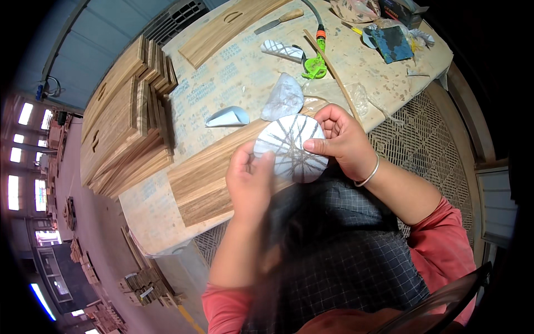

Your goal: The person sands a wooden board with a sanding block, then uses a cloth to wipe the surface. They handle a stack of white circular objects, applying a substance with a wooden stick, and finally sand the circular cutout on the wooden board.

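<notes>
A white round sanding disc (292,149), marked with dark crossing streaks, is held up in front of me by both hands. My left hand (249,178) pinches its left edge between thumb and fingers. On the opposite side my right hand (346,143) grips the rim, thumb on the streaked face and fingers curled behind. Beneath the disc, a striped wooden board (203,186) lies across the near part of the table. Just beyond are a crumpled pale sanding disc (283,97) and a curled light-blue sheet (228,117).
On the table (194,100) lie a rolled streaked disc (282,50), a green air blow gun (316,65), a thin wooden stick (334,72), a putty knife (278,21) and a blue-stained pad (392,43). Boards with handle slots (119,117) are stacked at the left.
</notes>
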Demonstrator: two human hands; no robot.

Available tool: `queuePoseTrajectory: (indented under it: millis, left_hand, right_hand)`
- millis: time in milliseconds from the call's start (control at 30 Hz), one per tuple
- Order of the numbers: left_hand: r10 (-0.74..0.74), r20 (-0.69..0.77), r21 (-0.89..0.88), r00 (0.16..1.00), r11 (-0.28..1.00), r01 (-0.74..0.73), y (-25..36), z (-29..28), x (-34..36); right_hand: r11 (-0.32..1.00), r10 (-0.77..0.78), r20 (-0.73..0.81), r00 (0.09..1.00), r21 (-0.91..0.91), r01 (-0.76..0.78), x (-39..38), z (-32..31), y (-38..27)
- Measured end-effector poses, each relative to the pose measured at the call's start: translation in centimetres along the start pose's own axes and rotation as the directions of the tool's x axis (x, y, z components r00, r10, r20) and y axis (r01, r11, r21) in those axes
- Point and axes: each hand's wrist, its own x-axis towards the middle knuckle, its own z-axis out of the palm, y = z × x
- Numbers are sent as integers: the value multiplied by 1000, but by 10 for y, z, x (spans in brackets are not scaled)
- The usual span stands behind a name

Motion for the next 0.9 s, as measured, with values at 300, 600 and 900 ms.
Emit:
queuePoseTrajectory:
  millis: [300, 600, 900]
  left_hand:
    - [-32, -24, 85, 999, 996, 33, 3, 2, 3]
    - [229, -5, 602, 973, 778, -180, -5, -5, 2]
    - [202, -17, 481, 979, 860, -169, -59, -33, 27]
  right_hand:
    - [994, 96, 8, 995, -56, -95, 3, -6, 6]
    - [885, 144, 181, 973, -464, -44, 14, -15, 11]
    - [324, -436, 145, 888, -895, 305, 73, -8, -57]
